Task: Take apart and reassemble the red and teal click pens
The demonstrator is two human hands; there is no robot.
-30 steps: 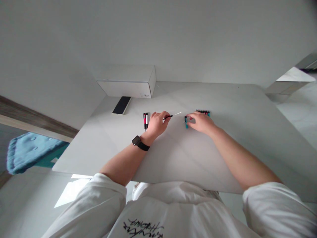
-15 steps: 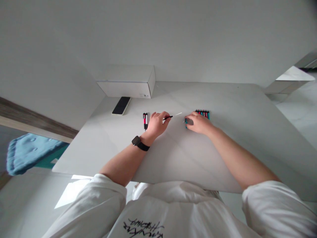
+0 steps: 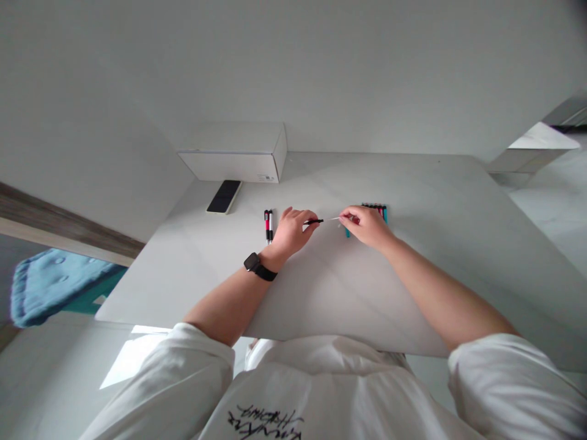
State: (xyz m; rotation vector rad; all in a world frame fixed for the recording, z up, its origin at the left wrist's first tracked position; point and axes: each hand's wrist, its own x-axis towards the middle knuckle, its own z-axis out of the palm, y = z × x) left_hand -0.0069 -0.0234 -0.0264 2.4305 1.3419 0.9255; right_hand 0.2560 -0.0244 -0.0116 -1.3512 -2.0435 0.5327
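left hand (image 3: 293,231) pinching black pen part (image 3: 314,222) between thumb and fingers, mid-table. thin white stick (image 3: 331,219) runs right from its tip; right hand (image 3: 367,225) has thumb and fingertips pressed on the stick's right end. teal piece (image 3: 347,233) just below right fingertips, partly hidden. row of pens (image 3: 384,211) behind right hand, partly covered. two pens (image 3: 268,225) left of left hand. phone (image 3: 224,197) far left, near white box (image 3: 233,166). all on white table (image 3: 435,244).
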